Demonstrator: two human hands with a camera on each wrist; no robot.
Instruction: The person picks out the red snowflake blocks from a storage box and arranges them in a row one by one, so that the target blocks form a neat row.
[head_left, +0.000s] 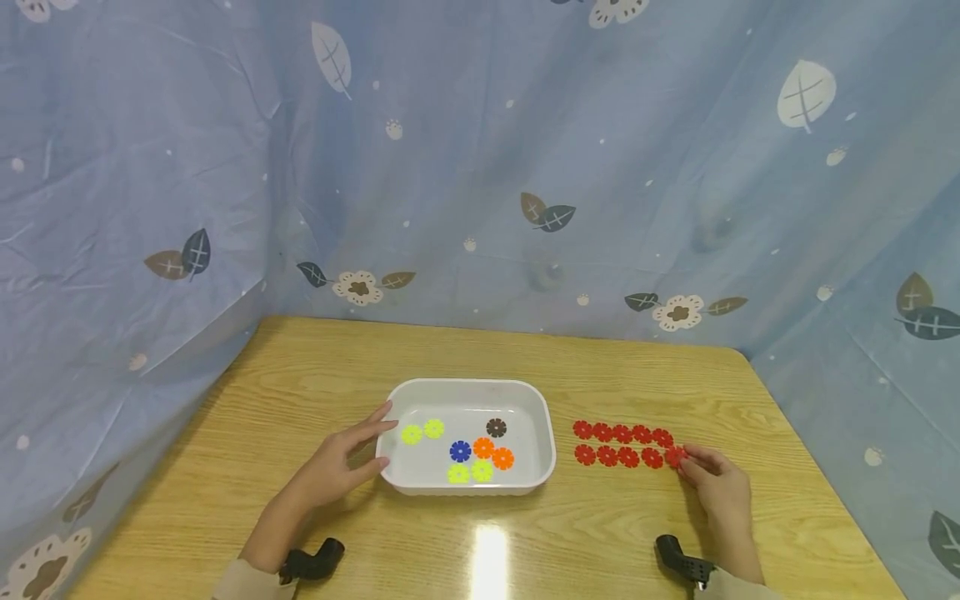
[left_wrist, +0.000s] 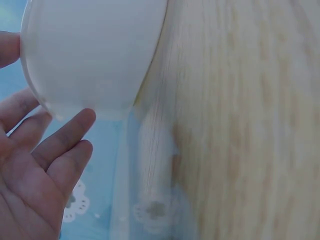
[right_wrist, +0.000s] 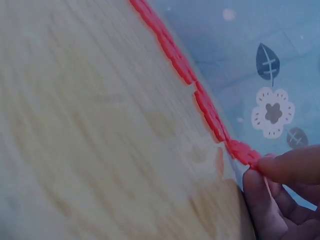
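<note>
A white tray stands on the table, holding several snowflake discs: yellow-green, orange, a blue disc and a brown disc. My left hand reaches to its left end, with spread fingers touching the rim; in the left wrist view fingertips overlap its outer wall. On the right lie two rows of red snowflake discs. My right hand pinches a red snowflake disc between thumb and fingers at the right end of the nearer row. In the right wrist view this disc tilts beside its neighbour.
The wooden table runs back to a blue patterned cloth, which also hangs along both sides. Black camera mounts sit on both wrists. A bright reflection shows near the front.
</note>
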